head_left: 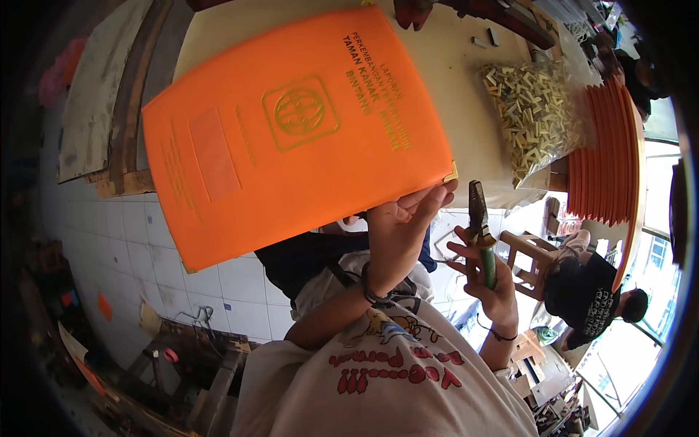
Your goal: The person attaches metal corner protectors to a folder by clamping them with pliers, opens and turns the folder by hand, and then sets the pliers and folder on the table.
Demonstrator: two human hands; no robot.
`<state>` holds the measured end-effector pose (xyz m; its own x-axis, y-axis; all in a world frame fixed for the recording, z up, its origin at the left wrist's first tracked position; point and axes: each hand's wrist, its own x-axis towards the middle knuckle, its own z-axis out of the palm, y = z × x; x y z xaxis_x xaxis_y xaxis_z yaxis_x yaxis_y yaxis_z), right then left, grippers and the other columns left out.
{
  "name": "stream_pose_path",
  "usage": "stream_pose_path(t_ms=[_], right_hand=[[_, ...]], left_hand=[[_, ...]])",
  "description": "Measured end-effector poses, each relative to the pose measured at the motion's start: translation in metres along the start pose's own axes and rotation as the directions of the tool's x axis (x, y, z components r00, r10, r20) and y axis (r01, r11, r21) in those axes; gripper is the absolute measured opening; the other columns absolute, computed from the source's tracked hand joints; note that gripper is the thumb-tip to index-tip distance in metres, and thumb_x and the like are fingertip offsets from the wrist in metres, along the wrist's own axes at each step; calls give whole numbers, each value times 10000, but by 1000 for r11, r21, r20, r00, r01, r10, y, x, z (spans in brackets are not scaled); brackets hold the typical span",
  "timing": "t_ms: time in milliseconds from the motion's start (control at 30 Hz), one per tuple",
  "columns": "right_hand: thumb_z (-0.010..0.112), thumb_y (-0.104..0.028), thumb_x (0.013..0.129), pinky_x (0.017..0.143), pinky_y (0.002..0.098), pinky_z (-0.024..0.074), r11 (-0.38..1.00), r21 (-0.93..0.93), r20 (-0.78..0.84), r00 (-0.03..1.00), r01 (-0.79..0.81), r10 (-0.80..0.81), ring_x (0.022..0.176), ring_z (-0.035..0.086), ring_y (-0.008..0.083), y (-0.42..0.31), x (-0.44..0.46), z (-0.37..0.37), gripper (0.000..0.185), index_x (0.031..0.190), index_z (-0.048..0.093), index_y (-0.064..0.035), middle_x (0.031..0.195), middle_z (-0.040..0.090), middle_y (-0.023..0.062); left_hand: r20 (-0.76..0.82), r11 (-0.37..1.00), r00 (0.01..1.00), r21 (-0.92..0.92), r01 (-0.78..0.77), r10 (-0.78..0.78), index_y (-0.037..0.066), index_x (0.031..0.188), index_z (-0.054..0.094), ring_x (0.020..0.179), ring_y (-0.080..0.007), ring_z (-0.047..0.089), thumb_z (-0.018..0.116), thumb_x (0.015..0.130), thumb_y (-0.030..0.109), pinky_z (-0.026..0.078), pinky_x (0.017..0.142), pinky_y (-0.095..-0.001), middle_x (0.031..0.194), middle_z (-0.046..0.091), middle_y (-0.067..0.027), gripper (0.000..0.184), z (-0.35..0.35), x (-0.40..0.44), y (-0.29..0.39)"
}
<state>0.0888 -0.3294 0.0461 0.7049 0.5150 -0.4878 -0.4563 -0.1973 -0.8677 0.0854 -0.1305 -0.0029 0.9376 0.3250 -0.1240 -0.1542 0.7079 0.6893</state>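
Observation:
My left hand (400,229) grips the lower edge of an orange folder cover (291,146) near its right corner, with some fingers hidden behind it. Gold lettering and a round emblem mark the cover. A small gold metal corner piece (451,172) sits on the corner closest to my fingers, and other corners show gold too. In my right hand (499,291) is a pair of pliers (478,218) with green handles, jaws pointing up, a little apart from the folder. Some fingers of this hand are spread away from the handle.
On the table (466,109) lies a clear plastic bag of brass-coloured metal corners (531,113). Beside it stands a stack of orange covers (604,153). A dark metal tool (502,22) is at the table's far edge. Another person (582,291) sits to the right near a wooden stool (528,255).

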Motion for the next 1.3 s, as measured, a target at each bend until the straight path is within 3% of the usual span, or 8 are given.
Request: stream_pose_path(t_ms=[267,567,700,900,933,1033,1133,1300], right_hand=[[467,68,601,1032,424,471,997,-56,-61,997,53,-57,1279,529,310,3,0,-14,698,1296,518,103,1496,401,214],[463,48,611,1015,393,484,989,-122,-64,994,80,-88,1250,554,281,4,-3,-19,745,1356,466,74,1470,441,201],[459,60,599,1018,394,477,984,-150,-31,994,100,-106,1244,556,271,4,-5,-17,664,1256,556,60,1467,446,197],[556,120,724,966,360,491,973,-226,37,999,40,-32,1111,619,227,11,-9,-18,557,1273,558,26,1284,609,138],[559,112,736,961,358,491,973,-229,38,999,27,-18,1101,620,222,12,-8,-17,559,1287,550,24,1259,620,134],[576,89,774,947,347,493,979,-204,42,999,25,-17,1065,620,205,13,-10,-17,576,1341,515,13,1178,649,117],[572,95,777,942,340,495,976,-207,49,998,60,-51,1063,619,205,13,-11,-20,587,1354,508,11,1180,647,115],[556,113,783,930,332,494,966,-224,75,991,129,-115,1052,618,204,15,-8,-26,604,1374,497,5,1170,645,110]], left_hand=[[-94,995,995,-97,26,-36,-91,1252,492,1184,-387,595,407,1069,254,489,1035,-478,1215,601,-233,401,13,8,-1],[22,991,991,-29,134,-133,-122,1252,487,1174,-401,598,373,1075,249,485,1034,-485,1226,591,-268,426,-7,-24,12],[96,976,972,0,217,-216,-101,1308,441,1186,-408,588,352,1077,277,485,1032,-490,1244,582,-282,452,-21,-45,23],[108,938,948,-147,313,-299,-64,1392,372,1201,-385,573,330,1077,327,490,1022,-484,1345,509,-287,504,-12,-52,28],[142,924,939,-182,336,-314,-58,1410,355,1177,-343,587,332,1074,353,500,1008,-463,1348,506,-257,531,-12,-52,24],[125,881,914,-245,406,-386,-37,1412,359,1092,-312,634,338,1064,411,536,950,-442,1227,584,-213,567,-9,-47,15],[207,832,881,-293,471,-426,-12,1394,388,984,-296,676,339,1053,459,602,771,-429,1080,636,-172,584,-13,-39,14],[214,799,839,-257,543,-501,38,1280,427,774,-293,710,340,1052,458,541,408,-353,821,606,-76,486,-9,-36,27]])
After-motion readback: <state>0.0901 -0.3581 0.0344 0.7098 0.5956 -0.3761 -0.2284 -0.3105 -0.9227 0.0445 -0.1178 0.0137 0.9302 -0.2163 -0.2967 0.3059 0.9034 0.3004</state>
